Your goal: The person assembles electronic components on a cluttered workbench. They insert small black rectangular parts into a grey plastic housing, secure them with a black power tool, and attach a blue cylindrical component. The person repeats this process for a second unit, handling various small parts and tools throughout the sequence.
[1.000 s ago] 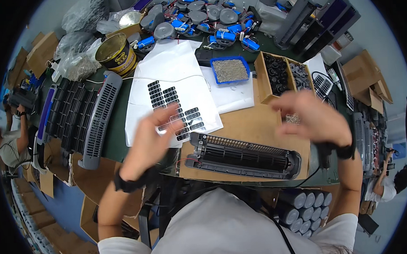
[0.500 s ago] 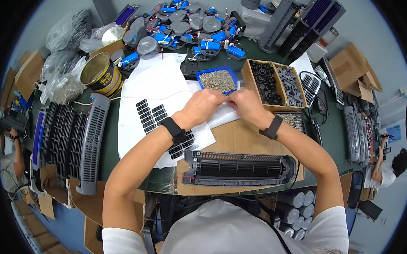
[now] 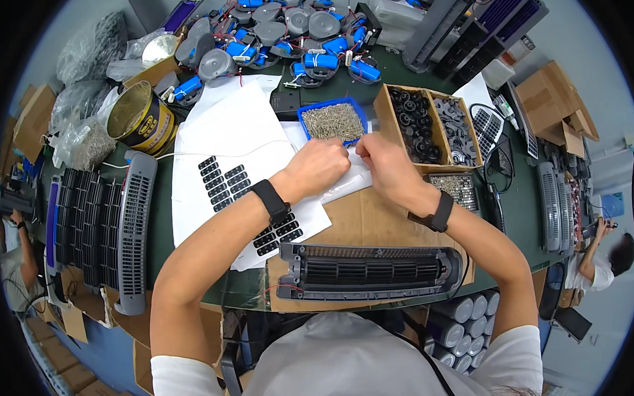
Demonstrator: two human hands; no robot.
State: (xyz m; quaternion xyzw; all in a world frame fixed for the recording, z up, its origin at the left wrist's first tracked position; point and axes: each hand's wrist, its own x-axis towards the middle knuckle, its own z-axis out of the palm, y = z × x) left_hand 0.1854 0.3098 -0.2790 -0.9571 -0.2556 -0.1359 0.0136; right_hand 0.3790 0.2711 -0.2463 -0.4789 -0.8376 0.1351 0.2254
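Observation:
Just in front of a blue tray (image 3: 363,115) full of small screws (image 3: 332,122), both my hands are closed. My left hand (image 3: 320,167) has its fingers curled in a fist-like pinch. A small gap to the right, my right hand (image 3: 387,165) pinches with thumb and fingers pointing toward the tray. Anything in either hand is hidden or too small to name. Under them lies a translucent plastic sheet (image 3: 355,180). Nearer me, a grey fan housing (image 3: 366,295) with a black slatted roller (image 3: 368,271) rests on a brown cardboard sheet (image 3: 360,221).
A wooden box (image 3: 379,112) holds black wheels and grey parts. White paper (image 3: 189,150) with black stickers (image 3: 222,180) lies left, near a yellow-black can (image 3: 143,120) and slatted housings (image 3: 133,239). Blue-wrapped motor parts (image 3: 269,32) pile up behind. Other people (image 3: 595,261) sit at both sides.
My hands, which were together at the tray's front edge, have come slightly apart. The whole scene has shifted a little with my head.

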